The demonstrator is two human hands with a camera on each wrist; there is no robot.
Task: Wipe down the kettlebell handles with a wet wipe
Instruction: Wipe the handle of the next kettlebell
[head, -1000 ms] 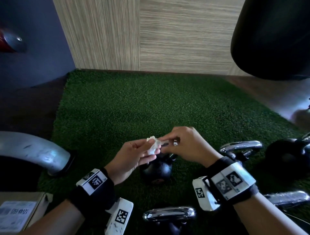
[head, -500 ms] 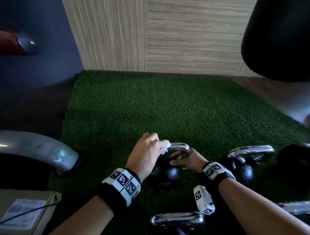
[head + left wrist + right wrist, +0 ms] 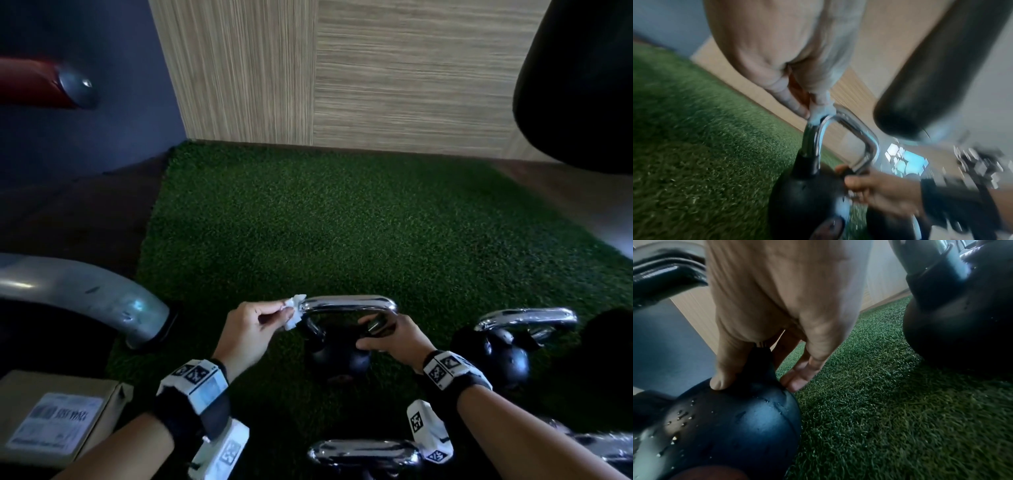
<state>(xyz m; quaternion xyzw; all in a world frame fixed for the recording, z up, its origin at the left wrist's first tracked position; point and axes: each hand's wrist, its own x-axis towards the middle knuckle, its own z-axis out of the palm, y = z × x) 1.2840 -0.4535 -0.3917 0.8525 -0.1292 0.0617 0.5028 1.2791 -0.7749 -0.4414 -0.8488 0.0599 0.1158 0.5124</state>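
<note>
A small black kettlebell (image 3: pixel 337 358) with a chrome handle (image 3: pixel 349 303) stands on the green turf, centre front. My left hand (image 3: pixel 253 329) pinches a crumpled white wet wipe (image 3: pixel 293 310) against the handle's left corner; the wipe (image 3: pixel 821 105) wraps the chrome bend (image 3: pixel 818 128) in the left wrist view. My right hand (image 3: pixel 390 339) grips the right leg of the handle where it meets the ball. In the right wrist view its thumb and fingers (image 3: pixel 797 381) straddle the black neck (image 3: pixel 758 365) of the kettlebell.
A second chrome-handled kettlebell (image 3: pixel 507 349) stands to the right, a third handle (image 3: pixel 363 452) lies at the bottom edge. A grey metal tube (image 3: pixel 85 298) and a cardboard box (image 3: pixel 58 418) sit at left. A black punching bag (image 3: pixel 579 75) hangs upper right.
The wipe went from between both hands to the handle's left corner in my left hand. My right hand dropped to grip the handle's right leg and holds there.
</note>
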